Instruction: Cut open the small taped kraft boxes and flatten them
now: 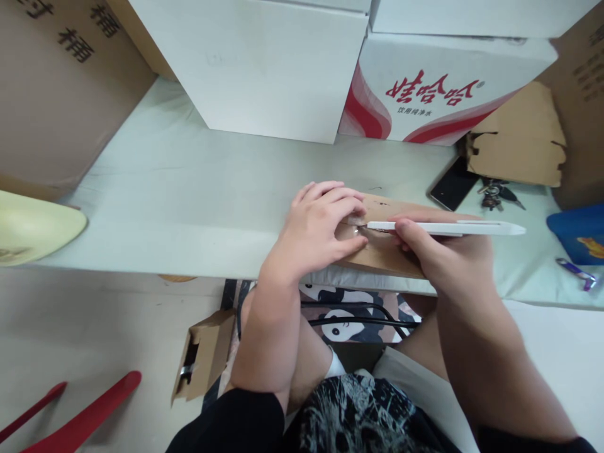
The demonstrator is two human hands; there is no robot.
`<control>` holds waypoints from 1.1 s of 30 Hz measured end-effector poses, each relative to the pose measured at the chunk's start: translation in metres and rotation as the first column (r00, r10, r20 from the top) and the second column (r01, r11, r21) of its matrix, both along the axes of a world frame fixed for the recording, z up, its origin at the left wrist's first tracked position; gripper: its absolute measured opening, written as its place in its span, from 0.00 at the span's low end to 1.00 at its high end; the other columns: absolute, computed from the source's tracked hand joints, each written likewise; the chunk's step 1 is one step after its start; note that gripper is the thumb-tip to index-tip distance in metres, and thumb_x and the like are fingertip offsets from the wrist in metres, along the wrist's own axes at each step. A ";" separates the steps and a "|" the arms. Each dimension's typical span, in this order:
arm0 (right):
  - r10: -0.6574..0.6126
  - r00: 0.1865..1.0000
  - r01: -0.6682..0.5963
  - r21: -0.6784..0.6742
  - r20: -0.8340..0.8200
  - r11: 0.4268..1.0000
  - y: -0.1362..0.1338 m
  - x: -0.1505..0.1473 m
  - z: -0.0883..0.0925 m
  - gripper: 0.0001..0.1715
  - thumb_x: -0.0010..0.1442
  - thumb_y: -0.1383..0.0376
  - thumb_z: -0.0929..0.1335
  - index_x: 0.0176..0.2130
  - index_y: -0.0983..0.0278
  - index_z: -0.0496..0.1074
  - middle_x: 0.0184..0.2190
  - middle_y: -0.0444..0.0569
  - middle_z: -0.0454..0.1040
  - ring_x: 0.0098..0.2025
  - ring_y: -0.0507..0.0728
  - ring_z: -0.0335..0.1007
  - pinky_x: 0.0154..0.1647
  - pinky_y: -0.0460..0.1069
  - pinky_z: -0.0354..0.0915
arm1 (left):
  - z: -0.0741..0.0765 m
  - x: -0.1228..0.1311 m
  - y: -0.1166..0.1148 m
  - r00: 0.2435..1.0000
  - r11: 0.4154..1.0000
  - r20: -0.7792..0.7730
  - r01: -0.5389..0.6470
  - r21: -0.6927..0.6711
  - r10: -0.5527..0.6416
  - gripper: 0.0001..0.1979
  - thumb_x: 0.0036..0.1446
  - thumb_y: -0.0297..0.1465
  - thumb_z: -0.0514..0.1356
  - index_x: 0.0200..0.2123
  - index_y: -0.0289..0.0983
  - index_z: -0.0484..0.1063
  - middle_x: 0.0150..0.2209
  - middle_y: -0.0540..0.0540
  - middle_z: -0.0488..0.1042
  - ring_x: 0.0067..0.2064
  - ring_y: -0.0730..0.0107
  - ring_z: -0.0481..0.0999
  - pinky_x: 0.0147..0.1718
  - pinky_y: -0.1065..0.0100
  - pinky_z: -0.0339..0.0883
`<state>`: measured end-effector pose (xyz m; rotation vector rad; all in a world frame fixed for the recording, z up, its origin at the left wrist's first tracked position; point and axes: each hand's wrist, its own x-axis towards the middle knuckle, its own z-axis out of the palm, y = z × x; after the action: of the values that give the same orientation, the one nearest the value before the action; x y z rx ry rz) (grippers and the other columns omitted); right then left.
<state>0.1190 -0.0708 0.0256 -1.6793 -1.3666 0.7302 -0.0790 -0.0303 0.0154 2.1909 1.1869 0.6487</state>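
The right hand [436,255] is closed around a slim white tool [448,228], long, smooth and pen-shaped, held almost level with its tip pointing toward the left hand [316,229]; the left hand lies palm down with its fingers bent, pressing on a flat sheet of brown cardboard [384,255]; the tool's tip meets a small glinting piece [357,230] just at the left thumb and forefinger, and whether those fingers pinch it cannot be told; the cardboard is matte, with straight edges, and sits at the near edge of the bench [189,189], whose top is pale, smooth and faintly green; beyond the right hand lie a flat black phone [453,184] and, just beside it, a bunch of dark metal keys [493,195]; behind those stands a ragged, torn piece of brown cardboard [519,138]; along the back of the bench stand a plain white box [264,63] and a glossy white carton with red waves and red lettering [438,88], touching side by side; at the far left stands a large brown carton [56,94]; under the bench edge a soft panda-print cushion [349,302] shows, crossed by black cables [358,319].
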 end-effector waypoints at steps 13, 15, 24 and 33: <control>-0.057 0.998 0.057 -0.002 0.000 0.998 -0.002 0.004 -0.006 0.09 0.54 0.57 0.76 0.27 0.58 0.81 0.23 0.46 0.77 0.28 0.55 0.74 0.25 0.50 0.65 | 0.001 0.000 0.000 1.000 1.000 0.012 -0.007 -0.007 0.007 0.11 0.56 0.33 0.68 0.43 0.42 0.76 0.58 0.49 0.78 0.67 0.54 0.66 0.69 0.48 0.53; -0.056 0.998 0.056 -0.007 0.030 0.998 -0.001 0.004 -0.005 0.09 0.55 0.58 0.75 0.26 0.58 0.80 0.23 0.46 0.76 0.28 0.55 0.73 0.25 0.50 0.64 | 0.001 0.000 0.001 1.000 1.000 0.011 -0.005 -0.010 0.005 0.11 0.56 0.34 0.68 0.43 0.41 0.76 0.58 0.49 0.78 0.67 0.53 0.66 0.69 0.48 0.53; -0.019 1.000 0.019 0.007 -0.020 1.000 0.000 0.004 -0.004 0.07 0.56 0.63 0.73 0.27 0.59 0.79 0.19 0.42 0.73 0.22 0.51 0.65 0.23 0.49 0.59 | -0.001 0.001 0.001 1.000 1.000 0.018 -0.002 0.004 0.002 0.11 0.57 0.34 0.68 0.43 0.41 0.76 0.58 0.48 0.78 0.67 0.53 0.66 0.69 0.47 0.53; 0.158 0.987 -0.160 0.052 0.040 0.986 -0.002 0.010 -0.005 0.08 0.56 0.57 0.75 0.35 0.57 0.83 0.28 0.46 0.80 0.30 0.55 0.74 0.34 0.51 0.70 | -0.003 0.001 0.000 0.999 1.000 0.032 -0.016 0.016 0.015 0.11 0.55 0.33 0.70 0.42 0.42 0.75 0.57 0.49 0.79 0.66 0.53 0.67 0.68 0.48 0.54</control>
<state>0.1286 -0.0733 0.0210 -1.5595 -1.5463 0.7486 -0.0778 -0.0300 0.0127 2.1785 1.1872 0.6997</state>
